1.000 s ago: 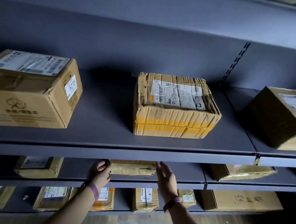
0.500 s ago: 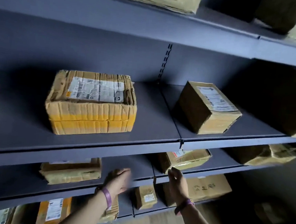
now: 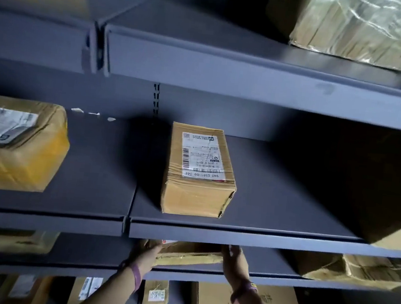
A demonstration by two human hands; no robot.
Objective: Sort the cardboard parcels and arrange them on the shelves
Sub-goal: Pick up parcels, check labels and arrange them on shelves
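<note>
Left hand (image 3: pixel 147 254) and right hand (image 3: pixel 234 260) now flank parcel (image 3: pixel 190 254).

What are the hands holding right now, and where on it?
A cardboard parcel on the lower shelf, pressed between both hands: left hand at its left end, right hand at its right end. Fingertips are hidden by the shelf above.

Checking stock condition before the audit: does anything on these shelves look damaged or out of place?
White paper scraps lie loose at the back of the middle shelf, like torn label bits. The parcel between the left hand and right hand looks crumpled along its front.
</note>
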